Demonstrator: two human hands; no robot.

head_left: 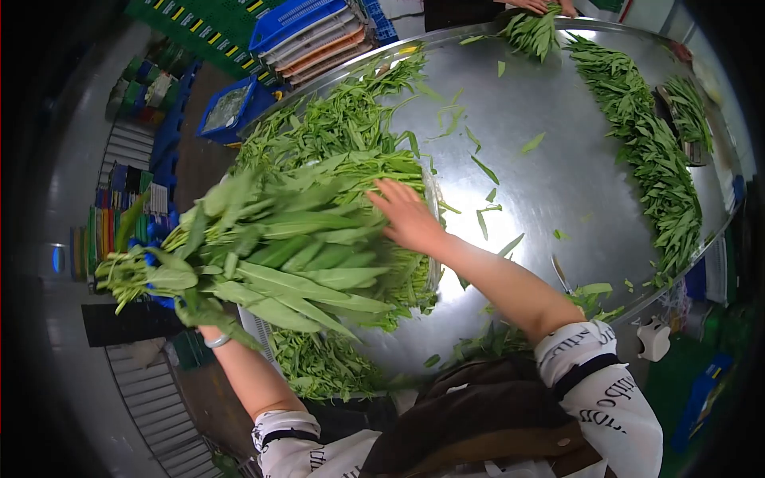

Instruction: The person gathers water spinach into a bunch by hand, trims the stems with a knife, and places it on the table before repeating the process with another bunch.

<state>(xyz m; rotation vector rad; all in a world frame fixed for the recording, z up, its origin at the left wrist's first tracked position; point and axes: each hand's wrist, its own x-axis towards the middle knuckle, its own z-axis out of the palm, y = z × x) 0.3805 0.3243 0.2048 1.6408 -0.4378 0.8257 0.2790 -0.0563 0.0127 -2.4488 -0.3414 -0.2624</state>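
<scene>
Hands first: the left hand (pixel 204 323) is clutching the big bundle of greens (pixel 287 247) from underneath, fingers buried in leaves, and it is carrying the bundle out past the near-left edge of the worktop (pixel 550 183). The right hand (pixel 406 217) is lying open and flat, fingers spread, pressing on the bundle's leafy side and gripping nothing. That round steel worktop is filling the middle, shining bare on its right half. A loose heap of greens (pixel 335 119) is sprawling over its left half, touching the bundle. A long band of greens (pixel 653 151) is curving along the far-right rim. Stacked trays (pixel 311 36) and a blue crate (pixel 231 107) are sitting beyond the left edge. Another person's hands (pixel 550 6) are working a small bunch (pixel 530 32) at the top. Stray leaves (pixel 484 169) are lying scattered in between
</scene>
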